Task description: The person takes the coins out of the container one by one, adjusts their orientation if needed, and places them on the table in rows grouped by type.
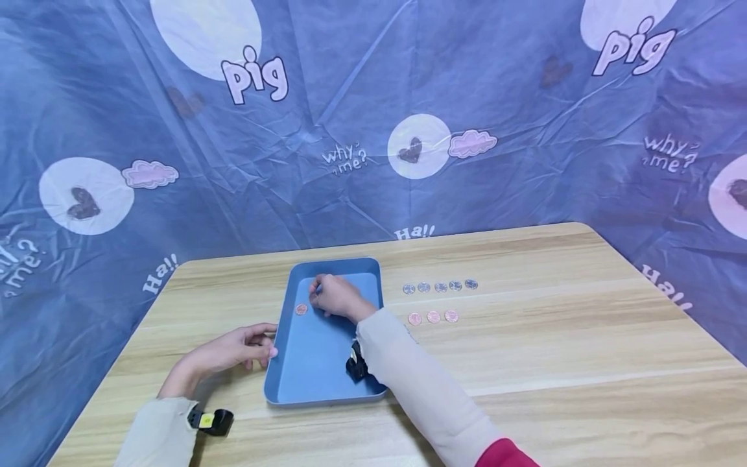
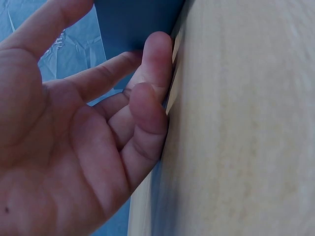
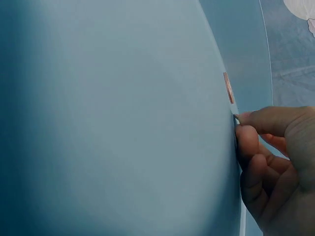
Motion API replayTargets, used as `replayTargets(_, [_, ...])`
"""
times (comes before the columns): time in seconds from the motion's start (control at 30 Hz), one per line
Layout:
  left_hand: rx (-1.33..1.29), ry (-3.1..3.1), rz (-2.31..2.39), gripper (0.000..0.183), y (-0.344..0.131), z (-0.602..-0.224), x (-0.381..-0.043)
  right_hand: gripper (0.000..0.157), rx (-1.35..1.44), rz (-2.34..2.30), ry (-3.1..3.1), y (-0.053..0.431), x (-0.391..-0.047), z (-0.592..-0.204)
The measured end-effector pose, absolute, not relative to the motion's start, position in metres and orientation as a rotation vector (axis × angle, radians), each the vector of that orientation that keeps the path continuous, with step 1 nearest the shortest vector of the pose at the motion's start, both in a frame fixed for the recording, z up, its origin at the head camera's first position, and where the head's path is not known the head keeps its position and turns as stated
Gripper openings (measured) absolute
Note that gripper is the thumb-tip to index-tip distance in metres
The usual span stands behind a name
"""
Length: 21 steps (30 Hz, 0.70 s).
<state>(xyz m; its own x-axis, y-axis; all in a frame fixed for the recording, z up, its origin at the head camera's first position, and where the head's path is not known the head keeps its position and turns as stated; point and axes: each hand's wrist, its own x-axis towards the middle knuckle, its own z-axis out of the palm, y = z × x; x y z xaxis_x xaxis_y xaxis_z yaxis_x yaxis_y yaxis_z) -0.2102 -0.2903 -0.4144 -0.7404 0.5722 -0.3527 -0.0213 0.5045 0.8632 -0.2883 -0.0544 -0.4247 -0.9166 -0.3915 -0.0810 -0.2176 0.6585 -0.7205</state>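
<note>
A blue rectangular tray (image 1: pixel 315 363) lies on the table. My left hand (image 1: pixel 242 347) is at its left side, the thumb on the rim and the other fingers bent against the outer wall, as the left wrist view shows from below (image 2: pixel 74 142). Inside the tray, toward its far end, my right hand (image 1: pixel 335 295) pinches a small coin (image 3: pixel 237 118) between thumb and index finger. Only the coin's thin edge shows. A copper-coloured coin (image 1: pixel 301 309) lies flat on the tray floor just left of the right hand.
Right of the tray, a row of several silver coins (image 1: pixel 440 287) lies on the wooden table (image 1: pixel 554 337). Three copper coins (image 1: pixel 433 317) form a nearer row. A blue patterned cloth (image 1: pixel 327 97) hangs behind the table.
</note>
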Motion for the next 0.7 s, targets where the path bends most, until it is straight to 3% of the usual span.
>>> replayTargets(0.7, [0.461,2.127,1.237,0.07,-0.289,-0.414,-0.209,0.017,-0.476,-1.607,2.246,-0.071,-0.291,-0.398])
